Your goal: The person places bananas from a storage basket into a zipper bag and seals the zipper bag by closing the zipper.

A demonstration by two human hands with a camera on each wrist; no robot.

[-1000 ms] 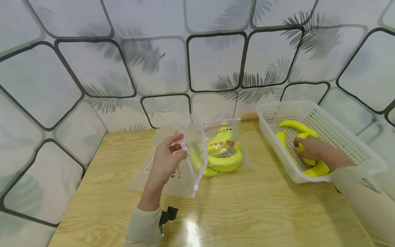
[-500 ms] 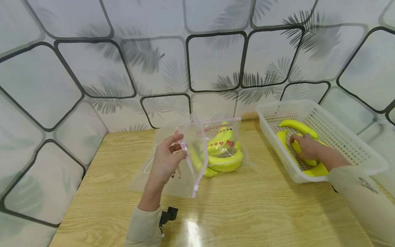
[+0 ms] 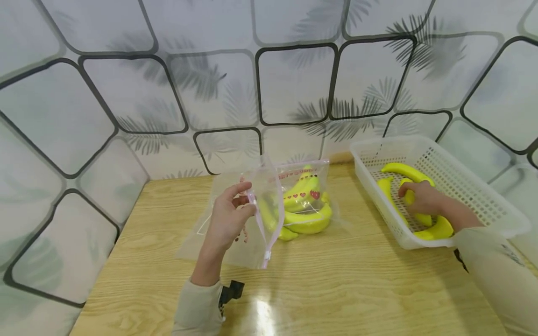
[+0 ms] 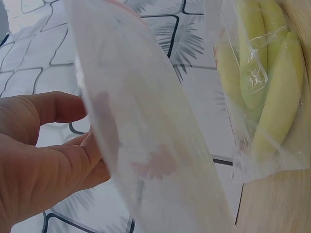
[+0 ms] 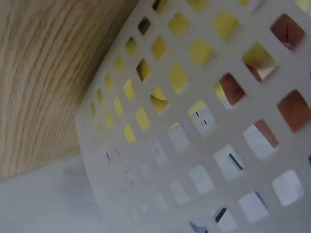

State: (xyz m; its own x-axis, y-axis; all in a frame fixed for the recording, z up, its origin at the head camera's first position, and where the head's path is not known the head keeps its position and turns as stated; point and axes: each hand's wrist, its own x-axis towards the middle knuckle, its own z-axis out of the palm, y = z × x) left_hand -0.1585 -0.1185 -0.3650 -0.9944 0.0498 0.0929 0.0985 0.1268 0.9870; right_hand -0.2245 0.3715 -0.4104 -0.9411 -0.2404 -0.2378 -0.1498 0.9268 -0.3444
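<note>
My left hand (image 3: 227, 217) pinches the pink zip edge of a clear printed zip bag (image 3: 245, 252), whose mouth gapes to the right. The left wrist view shows the finger and thumb at the edge of this bag (image 4: 146, 111). Behind it lies another clear zip bag (image 3: 323, 170) with several yellow bananas (image 3: 308, 226) inside. Over in the white basket (image 3: 489, 196), my right hand (image 3: 430, 200) grips a banana (image 3: 422, 219), partly covered by the fingers. In the right wrist view the basket wall (image 5: 189, 150) hides most of that hand.
More bananas lie around the right hand: one behind (image 3: 403, 171), one along the left wall (image 3: 388, 193) and one near the front (image 3: 437, 229). The wooden table (image 3: 336, 284) meets a patterned wall covering (image 3: 294, 88) at the back.
Inside the basket my right hand has shifted a little, first left and then back right, with the banana turning slightly under its fingers. The left hand and its bag have stayed put.
</note>
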